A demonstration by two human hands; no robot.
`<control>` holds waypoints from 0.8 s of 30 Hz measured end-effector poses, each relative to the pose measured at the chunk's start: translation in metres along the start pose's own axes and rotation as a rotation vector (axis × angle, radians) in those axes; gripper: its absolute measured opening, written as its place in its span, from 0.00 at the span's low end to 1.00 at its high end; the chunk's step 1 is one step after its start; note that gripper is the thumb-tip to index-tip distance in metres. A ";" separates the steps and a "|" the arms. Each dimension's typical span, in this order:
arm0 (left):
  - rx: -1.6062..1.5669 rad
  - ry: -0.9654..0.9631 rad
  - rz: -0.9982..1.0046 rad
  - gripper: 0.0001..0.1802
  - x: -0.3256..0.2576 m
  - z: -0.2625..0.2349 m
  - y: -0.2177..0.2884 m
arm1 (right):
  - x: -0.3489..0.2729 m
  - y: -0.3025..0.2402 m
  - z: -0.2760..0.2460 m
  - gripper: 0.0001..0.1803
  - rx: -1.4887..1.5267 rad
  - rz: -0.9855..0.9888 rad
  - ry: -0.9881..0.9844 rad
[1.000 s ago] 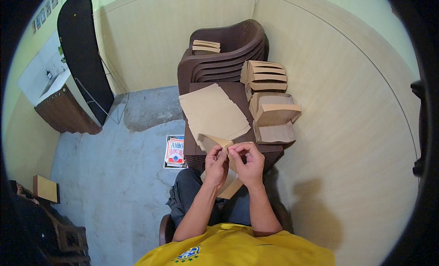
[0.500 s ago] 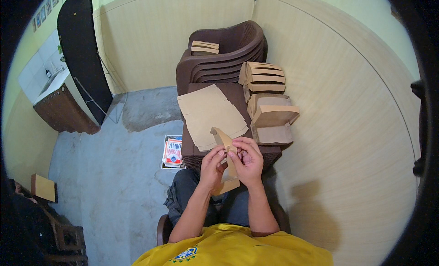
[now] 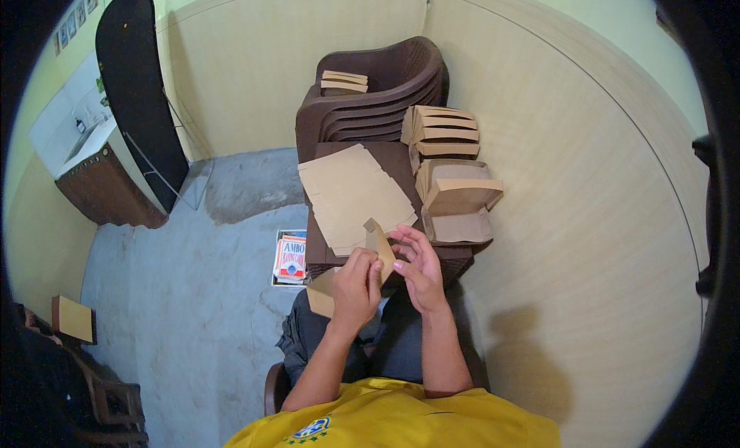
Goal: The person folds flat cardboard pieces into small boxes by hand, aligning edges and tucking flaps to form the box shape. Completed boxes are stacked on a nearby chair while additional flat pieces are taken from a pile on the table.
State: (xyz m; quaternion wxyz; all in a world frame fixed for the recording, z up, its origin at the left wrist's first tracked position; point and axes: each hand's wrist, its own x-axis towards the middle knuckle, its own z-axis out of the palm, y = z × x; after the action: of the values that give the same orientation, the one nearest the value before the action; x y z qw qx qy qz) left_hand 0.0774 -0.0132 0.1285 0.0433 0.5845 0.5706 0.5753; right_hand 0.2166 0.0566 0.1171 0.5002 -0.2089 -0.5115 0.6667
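A partly folded brown cardboard box (image 3: 378,244) is above my lap, its narrow wall tilted up with a small flap at the far end. My left hand (image 3: 358,285) is closed around the wall, and another panel of the box sticks out to the left under that wrist. Right beside the wall is my right hand (image 3: 421,269), fingers apart; its thumb tip is close to the card edge, and contact is hard to tell. Flat brown cardboard blanks (image 3: 358,190) lie just beyond on a dark brown surface (image 3: 330,150).
Folded cardboard boxes (image 3: 447,132) stand at the right by the wall, with an opened box (image 3: 460,224) nearer me. Stacked brown plastic chairs (image 3: 370,101) are behind, with more cardboard pieces (image 3: 344,81) on the seat. A container of printed packs (image 3: 291,257) sits on the floor at left.
The box has turned, so its lower panel swung from below my hands to the left. My left hand has closed over the wall, and my right fingers have loosened and spread.
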 end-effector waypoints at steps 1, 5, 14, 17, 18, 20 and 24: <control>0.020 0.004 0.040 0.10 -0.002 0.001 0.004 | 0.003 -0.003 -0.003 0.33 0.050 0.015 -0.006; -0.035 -0.176 0.288 0.16 -0.010 0.007 0.012 | 0.011 -0.014 -0.011 0.38 0.076 0.192 0.065; 0.055 -0.497 0.454 0.08 -0.027 0.020 0.000 | 0.026 -0.025 -0.030 0.40 -0.525 -0.090 0.124; 0.046 -0.596 0.383 0.11 -0.034 0.021 -0.006 | 0.036 -0.023 -0.038 0.34 -0.614 -0.176 0.294; 0.009 -0.546 0.320 0.10 -0.037 0.021 -0.008 | 0.037 -0.023 -0.040 0.32 -0.628 -0.195 0.334; -0.042 -0.471 0.180 0.08 -0.043 0.021 -0.012 | 0.040 -0.022 -0.043 0.27 -0.642 -0.247 0.405; -0.024 -0.331 0.262 0.07 -0.038 0.018 -0.030 | 0.041 -0.018 -0.045 0.17 -0.595 -0.328 0.507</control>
State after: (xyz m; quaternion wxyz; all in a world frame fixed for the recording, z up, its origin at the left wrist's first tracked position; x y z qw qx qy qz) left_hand 0.0839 -0.0195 0.0778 0.0683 0.7396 0.4682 0.4787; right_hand 0.2433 0.1139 0.1256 0.6275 -0.4175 -0.5690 0.3290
